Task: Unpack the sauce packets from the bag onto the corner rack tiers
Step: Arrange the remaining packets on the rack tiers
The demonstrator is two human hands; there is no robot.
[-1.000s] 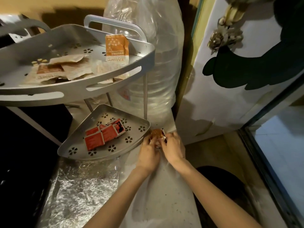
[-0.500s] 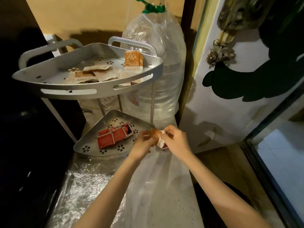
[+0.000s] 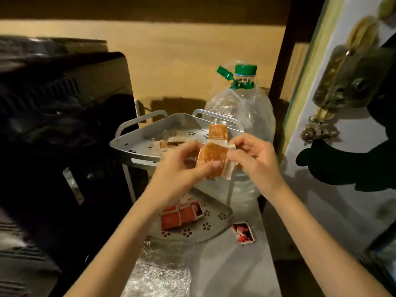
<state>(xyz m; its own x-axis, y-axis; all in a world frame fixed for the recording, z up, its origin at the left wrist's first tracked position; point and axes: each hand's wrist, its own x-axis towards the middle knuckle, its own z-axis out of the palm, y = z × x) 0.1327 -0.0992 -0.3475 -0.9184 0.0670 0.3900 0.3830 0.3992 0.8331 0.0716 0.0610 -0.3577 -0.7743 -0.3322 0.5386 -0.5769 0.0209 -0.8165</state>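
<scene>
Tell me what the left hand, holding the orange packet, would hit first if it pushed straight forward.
Probably the front rim of the upper rack tier, directly beyond the left hand and its orange packet; depth is unclear from this single view.

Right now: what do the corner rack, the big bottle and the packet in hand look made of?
Corner rack: metal by the look, likely aluminium or steel; matte silver, punched flower holes. Big bottle: clear thin plastic, crinkled glossy walls, green plastic cap. Orange packet, pinched by left hand and right hand: looks like flexible printed film or foil laminate; can't tell which.
</scene>
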